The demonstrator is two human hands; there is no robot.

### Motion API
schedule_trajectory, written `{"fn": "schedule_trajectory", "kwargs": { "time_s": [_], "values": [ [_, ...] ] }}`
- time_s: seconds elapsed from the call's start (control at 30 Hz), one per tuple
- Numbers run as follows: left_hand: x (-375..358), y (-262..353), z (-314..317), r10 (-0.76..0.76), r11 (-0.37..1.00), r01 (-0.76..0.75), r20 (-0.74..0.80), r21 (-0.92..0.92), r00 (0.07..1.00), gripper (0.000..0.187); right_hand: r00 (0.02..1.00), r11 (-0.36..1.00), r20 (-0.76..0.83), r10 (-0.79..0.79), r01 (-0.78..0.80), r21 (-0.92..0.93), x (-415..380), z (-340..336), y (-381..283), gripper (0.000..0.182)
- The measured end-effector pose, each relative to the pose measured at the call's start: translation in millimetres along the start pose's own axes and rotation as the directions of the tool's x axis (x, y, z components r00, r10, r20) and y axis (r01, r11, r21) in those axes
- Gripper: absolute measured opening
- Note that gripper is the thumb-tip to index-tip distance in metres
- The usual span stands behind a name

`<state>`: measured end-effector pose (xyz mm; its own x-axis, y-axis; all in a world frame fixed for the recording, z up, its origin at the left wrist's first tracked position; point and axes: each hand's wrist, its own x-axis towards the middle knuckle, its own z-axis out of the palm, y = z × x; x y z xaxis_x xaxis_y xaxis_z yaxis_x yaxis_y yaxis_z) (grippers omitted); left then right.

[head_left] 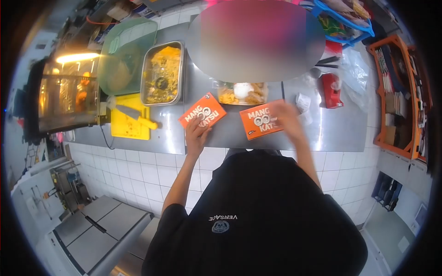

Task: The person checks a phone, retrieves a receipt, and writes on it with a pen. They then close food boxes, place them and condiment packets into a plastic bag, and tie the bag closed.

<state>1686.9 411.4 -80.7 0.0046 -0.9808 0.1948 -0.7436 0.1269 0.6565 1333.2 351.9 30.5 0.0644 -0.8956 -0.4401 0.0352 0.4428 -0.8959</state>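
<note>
My left hand lies over the lower edge of an orange takeaway box printed "MANG KATSU" in white, its fingers on the printed face. That box sits at a slant on the steel counter. To its right is a second orange takeaway box with the same print. Smeared by motion, my right hand is over the right end of this second box; its fingers cannot be made out. Just behind the boxes stands a clear-lidded food tray with yellowish food and a white mound inside.
On the steel counter, a metal pan of yellow food and a yellow cutting board with a knife stand left. A lit glass cabinet is beyond. Right: receipt paper, red dispenser, orange crate. A blurred oval hides the back.
</note>
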Motion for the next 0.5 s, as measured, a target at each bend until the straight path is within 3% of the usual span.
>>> {"fn": "schedule_trajectory", "kwargs": {
  "time_s": [0.03,0.07,0.1,0.17,0.3,0.37,0.5],
  "values": [
    [1.1,2.2,-5.2,0.025,1.0,-0.025,0.015,0.0,1.0,0.017,0.97,0.99,0.2,0.138,-0.143,0.009,1.5,53.2,-8.2,0.025],
    [3.2,4.1,-10.4,0.052,0.999,-0.052,0.03,-0.002,0.998,0.016,0.915,0.974,0.355,0.19,-0.132,-0.182,21.7,90.5,26.0,0.024],
    [4.0,2.4,-14.8,0.08,0.997,-0.08,0.045,-0.003,0.996,0.016,0.895,0.976,0.39,0.216,-0.185,-0.115,27.0,125.3,54.3,0.024],
    [3.0,-7.5,-18.3,0.083,0.995,-0.08,0.062,-0.053,0.995,0.017,0.906,0.965,0.34,0.251,-0.205,-0.166,36.7,165.7,95.0,0.026],
    [-0.7,-23.3,-15.1,0.081,0.99,-0.063,0.143,-0.123,0.986,0.024,0.933,0.948,0.18,0.311,-0.293,-0.122,34.4,191.3,101.1,0.027],
    [-0.5,-17.0,-20.0,0.129,0.984,-0.117,0.086,-0.138,0.988,0.025,0.941,0.941,0.1,0.324,-0.309,-0.141,35.3,195.8,101.6,0.028],
    [5.9,-15.3,-21.2,0.242,0.97,-0.243,0.095,0.0,0.966,0.023,0.972,0.952,0.115,0.203,-0.169,-0.256,36.2,194.1,111.5,0.029]
  ]
}}
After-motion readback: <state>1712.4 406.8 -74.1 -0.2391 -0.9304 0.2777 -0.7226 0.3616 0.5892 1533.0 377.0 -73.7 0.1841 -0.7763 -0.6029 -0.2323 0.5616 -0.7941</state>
